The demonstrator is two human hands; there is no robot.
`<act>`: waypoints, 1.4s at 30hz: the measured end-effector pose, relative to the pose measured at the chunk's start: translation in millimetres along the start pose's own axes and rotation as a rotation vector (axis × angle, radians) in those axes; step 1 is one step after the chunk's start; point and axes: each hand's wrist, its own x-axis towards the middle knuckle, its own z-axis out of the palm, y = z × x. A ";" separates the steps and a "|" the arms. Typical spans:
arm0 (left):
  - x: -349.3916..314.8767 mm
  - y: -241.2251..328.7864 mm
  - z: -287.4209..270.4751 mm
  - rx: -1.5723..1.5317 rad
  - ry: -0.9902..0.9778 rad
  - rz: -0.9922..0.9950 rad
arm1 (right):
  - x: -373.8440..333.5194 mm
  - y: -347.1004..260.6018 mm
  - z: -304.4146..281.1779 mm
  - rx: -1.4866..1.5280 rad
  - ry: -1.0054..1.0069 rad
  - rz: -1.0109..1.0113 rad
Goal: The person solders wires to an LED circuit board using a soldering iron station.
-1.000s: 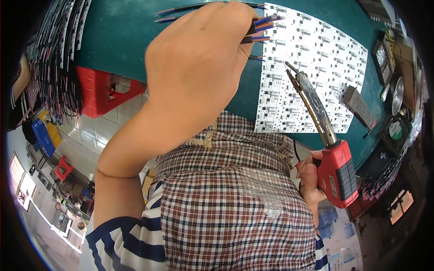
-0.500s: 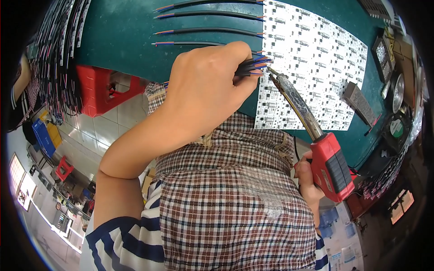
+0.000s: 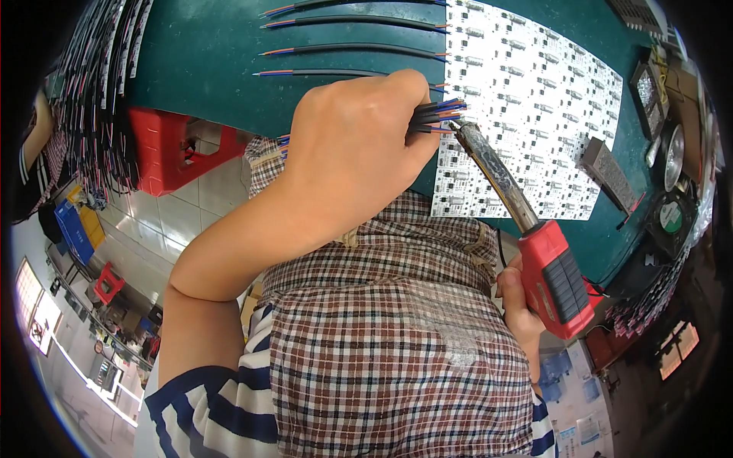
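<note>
My left hand is closed round a bundle of black cables, whose blue and orange wire ends stick out past the fingers at the left edge of the white circuit board sheet. In my right hand is a red-handled soldering iron. Its tip points up and left, close beside the wire ends; whether they touch I cannot tell. Several black cables lie in a row on the green table, their right ends at the sheet's edge. Part of the lowest one is hidden behind my left hand.
A grey block rests across the sheet's right edge. Farther right are a small metal dish and a black fan-like device. Many cables hang at the far left by a red stool. Another person's arm shows there.
The bundle in my left hand has shifted slightly right. The soldering iron has moved a little left and its tip slightly down, still near the wire ends.
</note>
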 end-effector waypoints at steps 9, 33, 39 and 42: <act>0.6 -0.9 1.5 0.014 0.023 0.021 | -9.3 3.8 -7.2 -0.080 -0.085 -0.035; 8.4 -1.6 -3.6 0.015 -0.055 0.017 | -14.8 9.0 -10.6 -0.142 -0.025 0.105; 9.2 -1.6 -4.0 0.059 -0.062 0.032 | -17.8 17.0 -12.7 -0.099 -0.066 -0.049; 8.2 -2.8 -4.4 0.020 -0.092 0.020 | -16.8 16.7 -12.6 -0.106 -0.059 -0.068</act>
